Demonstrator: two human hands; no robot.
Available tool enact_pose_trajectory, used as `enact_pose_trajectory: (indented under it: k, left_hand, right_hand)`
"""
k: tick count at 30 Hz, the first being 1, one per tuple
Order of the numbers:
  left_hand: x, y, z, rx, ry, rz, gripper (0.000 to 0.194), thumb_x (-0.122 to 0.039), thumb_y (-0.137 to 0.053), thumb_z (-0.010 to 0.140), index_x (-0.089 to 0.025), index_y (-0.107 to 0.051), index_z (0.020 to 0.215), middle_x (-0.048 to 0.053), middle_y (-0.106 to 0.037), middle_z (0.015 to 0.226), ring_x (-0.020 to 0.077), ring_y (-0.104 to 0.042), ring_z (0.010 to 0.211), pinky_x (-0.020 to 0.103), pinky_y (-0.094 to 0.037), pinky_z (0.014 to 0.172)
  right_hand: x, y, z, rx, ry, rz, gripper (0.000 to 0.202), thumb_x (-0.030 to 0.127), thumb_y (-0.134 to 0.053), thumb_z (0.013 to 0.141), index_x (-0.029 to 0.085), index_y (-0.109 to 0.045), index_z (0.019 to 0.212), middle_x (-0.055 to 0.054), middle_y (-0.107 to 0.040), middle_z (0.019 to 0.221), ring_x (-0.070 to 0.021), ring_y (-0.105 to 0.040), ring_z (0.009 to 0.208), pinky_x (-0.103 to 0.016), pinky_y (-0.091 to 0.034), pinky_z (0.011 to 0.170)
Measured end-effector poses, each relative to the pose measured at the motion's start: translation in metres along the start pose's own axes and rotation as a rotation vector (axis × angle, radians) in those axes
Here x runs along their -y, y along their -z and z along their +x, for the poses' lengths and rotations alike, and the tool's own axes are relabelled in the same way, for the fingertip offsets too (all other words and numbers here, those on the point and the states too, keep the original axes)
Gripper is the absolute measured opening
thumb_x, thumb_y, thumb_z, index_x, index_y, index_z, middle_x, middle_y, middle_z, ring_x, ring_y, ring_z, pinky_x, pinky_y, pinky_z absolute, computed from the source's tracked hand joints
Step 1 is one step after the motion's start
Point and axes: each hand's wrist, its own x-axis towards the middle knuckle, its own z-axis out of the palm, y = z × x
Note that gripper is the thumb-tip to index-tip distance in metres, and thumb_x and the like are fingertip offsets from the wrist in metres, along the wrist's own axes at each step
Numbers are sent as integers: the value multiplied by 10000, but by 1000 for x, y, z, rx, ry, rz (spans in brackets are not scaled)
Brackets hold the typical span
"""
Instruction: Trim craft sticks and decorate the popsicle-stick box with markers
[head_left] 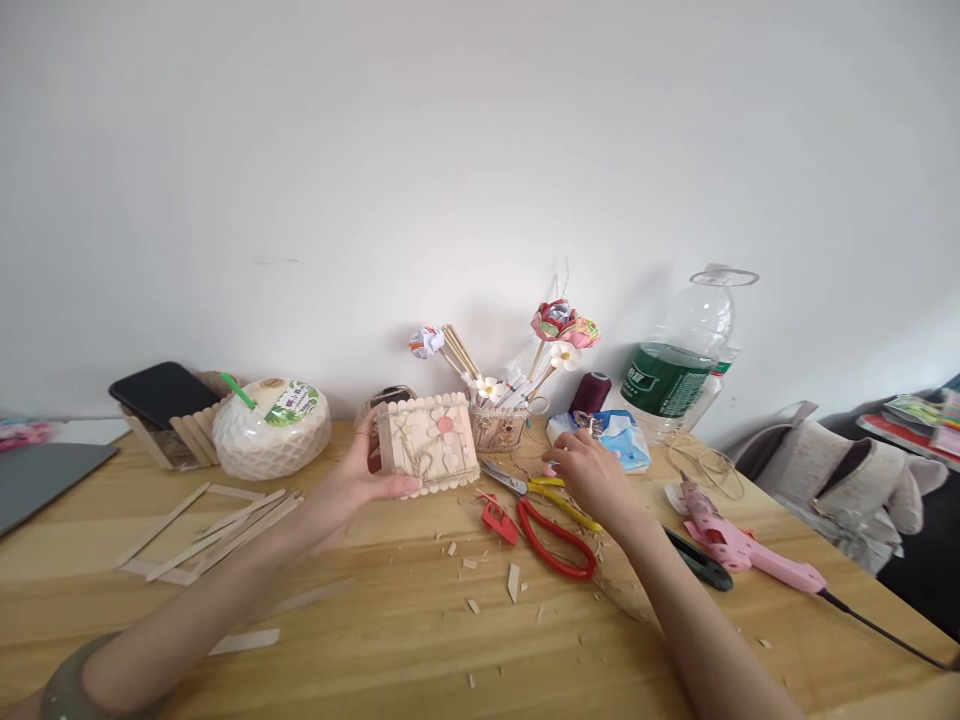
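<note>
Holding the little stick panel (436, 440) by its left end, my left hand (364, 472) is partly closed, with the thumb on the low front corner and the other fingers mostly hidden behind. From my seat far away, I see the panel's long side run from left to right, with its right end a bit higher and its flower face turned to the camera. I cannot tell if its low edge touches the bench (375, 640). My right hand (592, 472) is off to the right, well apart from the panel, so the left hand is the near one. From the right hand, the panel lies over to the left, and some silver blades (502, 475) point up into the gap between them. The right hand is half open, its fingers bent down by the blue and white packet (622, 440) and near the yellow handles (577, 513). A bit of pink (548, 470) shows at its fingertips, but I cannot tell if they grip it. The flower pot (495, 432) stands just behind the panel's right end, and the red handles (570, 572) lie nearer to me.
</note>
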Motion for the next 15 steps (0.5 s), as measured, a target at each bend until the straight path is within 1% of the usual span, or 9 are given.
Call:
enact_pose_trajectory:
  k: [2,4,6,8,10,12,14,15]
  left_hand:
    - [4,-1,1,22,-8,14,987,-206,-747,637,-327,-128,1397,77,-311,1460,274,-326,1313,453,-293,1074]
    - [6,0,1,52,-1,27,1034,-218,-757,631,-322,-86,1410,82,-280,1475,275,-323,1316,441,-304,1069]
    - [8,1,1,65,-1,49,1055,-233,-767,625,-333,-73,1414,78,-253,1488,278,-318,1319,430,-320,1059]
    - [10,2,1,57,-1,65,1066,-250,-777,615,-350,-75,1411,69,-233,1496,281,-308,1325,423,-331,1053]
    - [12,3,2,52,4,69,1083,-259,-784,608,-358,-62,1410,64,-218,1501,279,-302,1328,413,-341,1048]
    - [13,2,2,54,10,69,1110,-264,-787,604,-344,-31,1414,75,-219,1499,276,-309,1322,406,-351,1040]
    - [14,0,2,56,23,71,1154,-260,-792,593,-313,13,1418,100,-222,1493,279,-325,1311,411,-355,1034]
    - [15,-1,2,60,31,71,1178,-254,-795,587,-299,38,1419,113,-224,1489,282,-332,1305,416,-353,1033]
  right_hand:
    - [2,-5,3,50,16,-21,154,111,-565,833,176,-650,722,-56,-652,818,-193,-577,813,-318,-452,694]
    - [3,-9,5,81,23,-28,125,207,-546,879,161,-631,800,-28,-643,859,-159,-593,805,-333,-482,730]
    - [3,-12,8,82,22,-18,146,270,-527,898,155,-616,904,-33,-637,935,-149,-607,817,-342,-502,744]
    - [1,-14,9,53,13,10,158,282,-528,899,151,-609,938,-39,-634,955,-147,-612,811,-336,-508,734]
    - [0,-13,10,-5,1,57,139,248,-539,888,142,-620,847,-36,-642,860,-151,-607,770,-325,-501,703]
    - [4,-6,10,-96,-7,126,163,192,-545,865,154,-619,725,-53,-645,757,-184,-593,756,-327,-484,674]
    - [14,7,8,-216,-9,219,166,173,-539,853,176,-622,710,-81,-656,763,-223,-579,796,-339,-470,675]
    - [22,14,7,-280,-7,273,139,193,-533,861,188,-627,758,-82,-662,818,-226,-574,824,-339,-469,689]
